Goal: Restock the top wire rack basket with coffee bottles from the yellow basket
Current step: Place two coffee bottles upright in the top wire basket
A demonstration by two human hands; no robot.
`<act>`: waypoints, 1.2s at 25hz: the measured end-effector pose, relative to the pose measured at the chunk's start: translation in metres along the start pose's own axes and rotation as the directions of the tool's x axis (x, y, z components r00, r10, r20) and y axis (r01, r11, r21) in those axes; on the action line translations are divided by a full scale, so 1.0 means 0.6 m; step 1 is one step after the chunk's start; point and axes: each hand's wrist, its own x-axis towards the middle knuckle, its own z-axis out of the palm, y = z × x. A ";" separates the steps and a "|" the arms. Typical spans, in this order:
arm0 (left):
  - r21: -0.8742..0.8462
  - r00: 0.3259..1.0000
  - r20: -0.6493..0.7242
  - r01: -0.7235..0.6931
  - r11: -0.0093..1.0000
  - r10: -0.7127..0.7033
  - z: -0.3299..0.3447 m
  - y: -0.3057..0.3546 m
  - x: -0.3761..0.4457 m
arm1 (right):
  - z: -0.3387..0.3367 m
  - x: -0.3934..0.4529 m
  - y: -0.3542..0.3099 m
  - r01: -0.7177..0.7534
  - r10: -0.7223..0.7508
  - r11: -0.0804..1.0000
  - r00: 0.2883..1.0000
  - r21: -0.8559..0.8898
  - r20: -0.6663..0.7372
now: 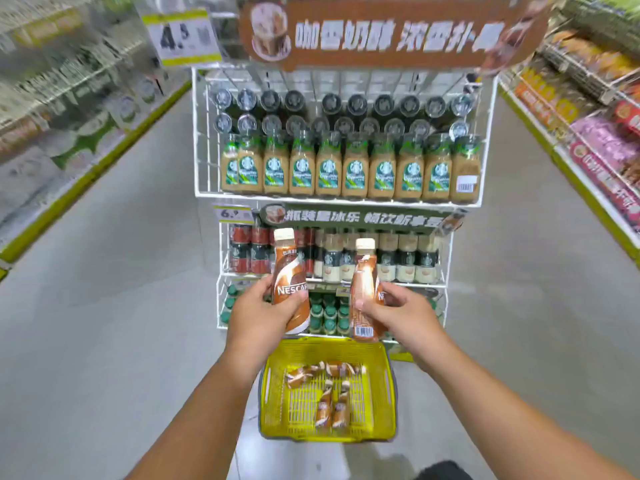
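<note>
The left hand (258,311) grips a brown and white Nescafe bottle (289,282) with a cream cap, standing upright. The right hand (398,313) grips a second coffee bottle (363,292) of the same kind, its barcode facing the camera. Both are held up above the yellow basket (381,386) on the floor, where more small coffee bottles (329,393) lie on their sides. Behind them stands the white wire rack (199,133). Its top basket (339,199) is full of glass Starbucks bottles (353,168).
</note>
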 end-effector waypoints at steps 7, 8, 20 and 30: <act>-0.099 0.988 -0.060 -0.150 0.984 0.145 -0.197 0.340 -0.107 | -0.042 -0.167 -0.376 0.205 -0.205 0.979 0.979 -0.016 0.025; -0.098 0.983 -0.079 -0.173 0.980 0.165 -0.224 0.376 -0.120 | -0.040 -0.193 -0.422 0.234 -0.234 0.972 0.972 0.002 0.013; -0.202 0.958 -0.009 -0.284 0.937 0.288 -0.383 0.519 -0.157 | -0.002 -0.343 -0.609 0.374 -0.370 0.926 0.926 0.045 -0.073; -0.213 0.955 -0.079 -0.297 0.931 0.287 -0.333 0.572 -0.154 | -0.059 -0.288 -0.616 0.395 -0.386 0.916 0.915 0.072 -0.117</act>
